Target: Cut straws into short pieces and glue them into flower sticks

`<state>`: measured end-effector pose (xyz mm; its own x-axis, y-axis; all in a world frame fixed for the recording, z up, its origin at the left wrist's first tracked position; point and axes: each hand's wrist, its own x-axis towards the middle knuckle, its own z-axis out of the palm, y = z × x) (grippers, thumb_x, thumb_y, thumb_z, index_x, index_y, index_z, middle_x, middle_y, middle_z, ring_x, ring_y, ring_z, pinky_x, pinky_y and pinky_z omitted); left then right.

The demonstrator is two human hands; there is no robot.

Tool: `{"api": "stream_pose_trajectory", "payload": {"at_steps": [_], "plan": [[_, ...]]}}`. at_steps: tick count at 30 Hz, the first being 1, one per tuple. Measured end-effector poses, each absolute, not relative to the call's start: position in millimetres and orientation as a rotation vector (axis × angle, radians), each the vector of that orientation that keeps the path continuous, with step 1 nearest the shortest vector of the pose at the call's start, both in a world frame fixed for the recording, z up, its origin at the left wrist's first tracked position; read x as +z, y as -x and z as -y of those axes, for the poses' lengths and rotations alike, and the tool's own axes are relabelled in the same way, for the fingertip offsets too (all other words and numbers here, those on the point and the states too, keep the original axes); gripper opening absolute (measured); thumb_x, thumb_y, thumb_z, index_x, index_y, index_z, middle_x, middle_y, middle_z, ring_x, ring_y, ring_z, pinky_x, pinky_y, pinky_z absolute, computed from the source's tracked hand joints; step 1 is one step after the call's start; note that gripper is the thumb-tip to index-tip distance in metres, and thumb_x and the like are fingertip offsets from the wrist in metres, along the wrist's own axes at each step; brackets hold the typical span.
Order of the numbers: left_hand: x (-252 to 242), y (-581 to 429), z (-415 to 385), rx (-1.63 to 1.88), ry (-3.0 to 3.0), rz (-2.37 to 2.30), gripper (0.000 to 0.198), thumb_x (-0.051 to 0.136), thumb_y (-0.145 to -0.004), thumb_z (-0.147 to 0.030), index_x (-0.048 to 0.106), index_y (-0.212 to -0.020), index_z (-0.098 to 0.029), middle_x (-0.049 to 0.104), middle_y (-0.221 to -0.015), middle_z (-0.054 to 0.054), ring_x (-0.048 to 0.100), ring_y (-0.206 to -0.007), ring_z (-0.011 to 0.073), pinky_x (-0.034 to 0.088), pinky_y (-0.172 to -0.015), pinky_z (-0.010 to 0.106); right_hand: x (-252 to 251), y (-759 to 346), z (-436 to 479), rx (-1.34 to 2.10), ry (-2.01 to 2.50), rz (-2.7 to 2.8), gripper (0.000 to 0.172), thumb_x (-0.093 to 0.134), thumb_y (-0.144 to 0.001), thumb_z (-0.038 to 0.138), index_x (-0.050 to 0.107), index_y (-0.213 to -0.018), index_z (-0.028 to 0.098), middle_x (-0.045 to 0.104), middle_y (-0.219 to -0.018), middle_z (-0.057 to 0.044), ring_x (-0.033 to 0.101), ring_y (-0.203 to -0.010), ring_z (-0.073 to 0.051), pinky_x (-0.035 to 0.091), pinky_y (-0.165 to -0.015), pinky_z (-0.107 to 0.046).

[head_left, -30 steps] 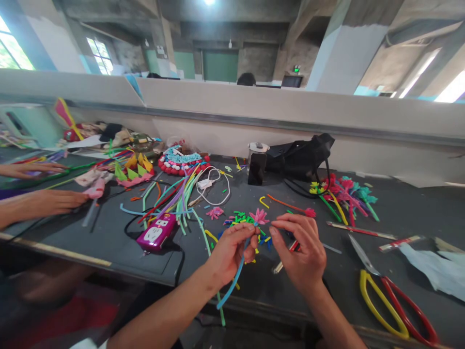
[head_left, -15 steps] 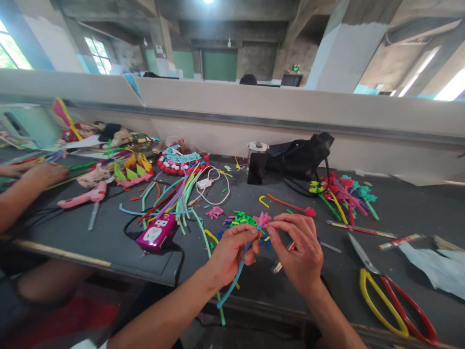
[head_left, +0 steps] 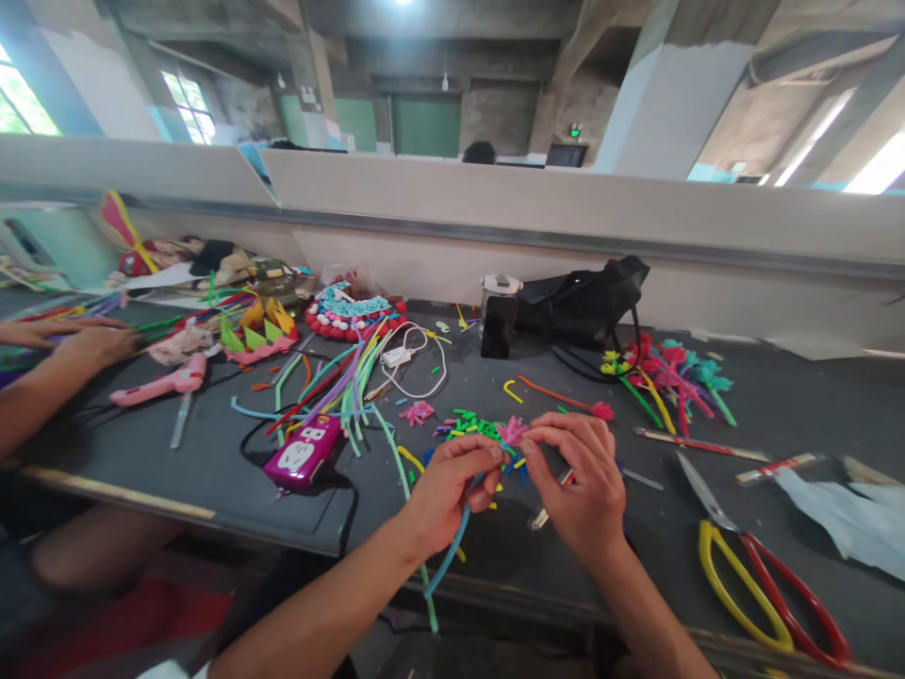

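A pipe-cleaner flower with a pink head (head_left: 512,431) and a bent blue stem (head_left: 448,556) is in my left hand (head_left: 456,481). My left thumb and fingers are closed on the stem just below the petals, and the stem's free end hangs toward the table's front edge. From the right, my right hand (head_left: 580,471) pinches with thumb and forefinger at the petals' edge. Behind my hands lies a pile of short green, blue and yellow cut pieces (head_left: 472,424). A loose pink flower head (head_left: 417,413) sits left of that pile.
Scissors (head_left: 735,528) with yellow and red handles lie at the right. Finished flowers (head_left: 679,372) are bunched behind them. A purple box (head_left: 304,455), long pipe cleaners (head_left: 353,377) and a pink glue gun (head_left: 162,380) occupy the left. A co-worker's hands (head_left: 85,344) work at far left.
My hands stay almost in place on the flower, with only slight finger movement at the petals. The co-worker's hands have shifted slightly to the right.
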<state>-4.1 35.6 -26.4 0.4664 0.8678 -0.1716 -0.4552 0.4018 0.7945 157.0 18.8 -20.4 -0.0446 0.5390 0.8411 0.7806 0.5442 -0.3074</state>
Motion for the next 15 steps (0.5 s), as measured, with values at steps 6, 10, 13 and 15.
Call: {"api": "stream_pose_trajectory", "payload": {"at_steps": [6, 10, 13, 15], "plan": [[-28.5, 4.8, -36.0, 0.9, -0.75, -0.602, 0.018, 0.07, -0.074, -0.029, 0.062, -0.075, -0.013, 0.052, -0.048, -0.004, 0.036, -0.034, 0.0037, 0.022, -0.039, 0.02, -19.5, -158.5, -18.5, -0.25, 1.094, 1.678, 0.008, 0.066, -0.084, 0.019, 0.066, -0.091, 0.023, 0.068, -0.089, -0.003, 0.06, -0.086, -0.02, 0.044, -0.084, -0.04], [-29.4, 6.0, -37.2, 0.883, -0.7, -0.59, 0.016, 0.069, -0.075, -0.027, 0.061, -0.077, -0.013, 0.053, -0.051, -0.004, 0.036, -0.034, 0.0034, 0.023, -0.038, 0.019, -19.9, -161.3, -18.1, -0.251, 1.094, 1.606, 0.011, 0.066, -0.084, 0.017, 0.065, -0.093, 0.022, 0.068, -0.089, -0.003, 0.061, -0.088, -0.02, 0.046, -0.084, -0.04], [-29.9, 6.8, -39.3, 0.855, -0.652, -0.573, 0.016, 0.069, -0.075, -0.027, 0.062, -0.076, -0.013, 0.051, -0.051, -0.005, 0.034, -0.034, 0.0028, 0.023, -0.038, 0.019, -19.6, -162.0, -18.2, -0.252, 1.097, 1.593, 0.008, 0.065, -0.084, 0.017, 0.065, -0.09, 0.022, 0.068, -0.087, -0.003, 0.062, -0.086, -0.02, 0.046, -0.084, -0.04], [-30.1, 7.2, -40.6, 0.841, -0.63, -0.56, 0.016, 0.069, -0.076, -0.027, 0.062, -0.076, -0.013, 0.05, -0.051, -0.005, 0.033, -0.034, 0.0024, 0.023, -0.038, 0.018, -19.0, -161.6, -18.3, -0.244, 1.087, 1.598, 0.008, 0.065, -0.084, 0.016, 0.065, -0.09, 0.022, 0.068, -0.086, -0.003, 0.062, -0.085, -0.02, 0.046, -0.083, -0.04]]}}
